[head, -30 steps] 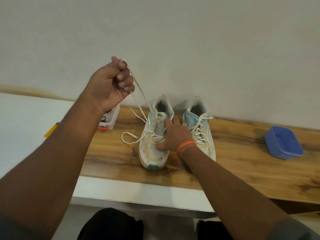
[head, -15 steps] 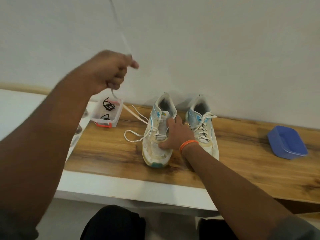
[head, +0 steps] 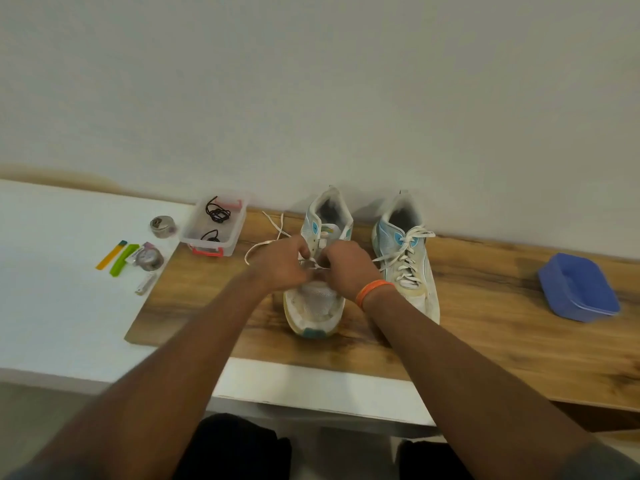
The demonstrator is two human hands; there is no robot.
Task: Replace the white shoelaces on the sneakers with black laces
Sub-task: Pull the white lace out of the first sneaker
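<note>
1. a wooden board lies on a white table against a plain wall.
2. the left sneaker, scuffed white with blue accents, stands mid-board, its upper eyelets bare.
3. left hand and right hand both pinch its white lace, which trails leftward.
4. the right sneaker beside it is fully laced.
5. black laces sit in a clear box.
</note>
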